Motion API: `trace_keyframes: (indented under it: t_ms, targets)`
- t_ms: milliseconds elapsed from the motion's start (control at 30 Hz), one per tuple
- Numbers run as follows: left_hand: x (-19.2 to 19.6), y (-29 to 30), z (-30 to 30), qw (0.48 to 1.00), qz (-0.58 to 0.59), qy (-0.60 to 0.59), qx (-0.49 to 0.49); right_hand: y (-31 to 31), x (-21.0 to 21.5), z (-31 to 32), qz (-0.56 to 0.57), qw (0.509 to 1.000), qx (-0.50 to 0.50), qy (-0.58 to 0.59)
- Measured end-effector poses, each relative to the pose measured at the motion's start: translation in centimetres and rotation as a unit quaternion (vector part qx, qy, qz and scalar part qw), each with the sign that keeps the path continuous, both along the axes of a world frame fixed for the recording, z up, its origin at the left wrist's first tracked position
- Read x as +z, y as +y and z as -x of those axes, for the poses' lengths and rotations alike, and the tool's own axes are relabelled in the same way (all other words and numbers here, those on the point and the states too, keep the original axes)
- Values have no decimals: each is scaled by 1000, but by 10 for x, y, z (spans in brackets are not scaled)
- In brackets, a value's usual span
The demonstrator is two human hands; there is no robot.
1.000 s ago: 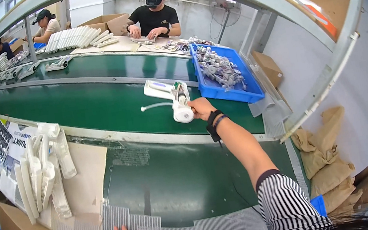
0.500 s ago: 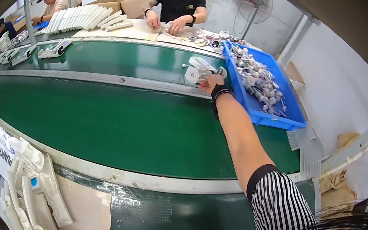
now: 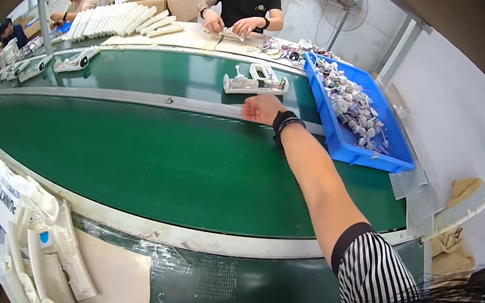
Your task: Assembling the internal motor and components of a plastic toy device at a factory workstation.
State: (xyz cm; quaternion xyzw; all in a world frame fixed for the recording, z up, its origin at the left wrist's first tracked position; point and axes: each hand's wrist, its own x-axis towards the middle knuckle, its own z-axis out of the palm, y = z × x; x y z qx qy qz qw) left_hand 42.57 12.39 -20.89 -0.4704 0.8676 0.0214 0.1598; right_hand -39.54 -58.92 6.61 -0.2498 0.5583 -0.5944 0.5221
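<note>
My right hand [image 3: 262,109] reaches far over the green conveyor belt, a black band around its wrist. It holds nothing, and its fingers are loosely stretched to the left. Just beyond the fingers, a white plastic assembly [image 3: 256,85] lies on the far strip of the belt. It has a long housing with small parts and a clear-looking frame standing up from it. A blue crate [image 3: 330,114] of small white and purple parts stands to the right of the hand. My left hand does not show.
A metal rail [image 3: 121,98] divides the belt lengthwise. White plastic shells [image 3: 40,269] lie on cardboard at the near left. Across the belt a person in black [image 3: 247,3] handles a part. White strips [image 3: 110,21] and more housings [image 3: 75,60] are at the far left.
My right hand has let go of the white assembly, which now lies on the far strip, and has drawn slightly back from it. The view has shifted a little.
</note>
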Motion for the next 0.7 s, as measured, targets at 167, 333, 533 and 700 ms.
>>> trace_keyframes:
  t_ms: [167,333,533,700]
  targets:
    - [13,29,-14,999,37,3,32,49,38,-28,-73,976,159,128]
    - [14,55,-13,997,46,31,53,74,82,-20,-147,920,154,329]
    - [-12,64,34,991,35,99,81,39,58,-9,-72,770,122,622]
    - [-20,69,77,983,21,130,130,-35,46,-79,-28,599,144,787]
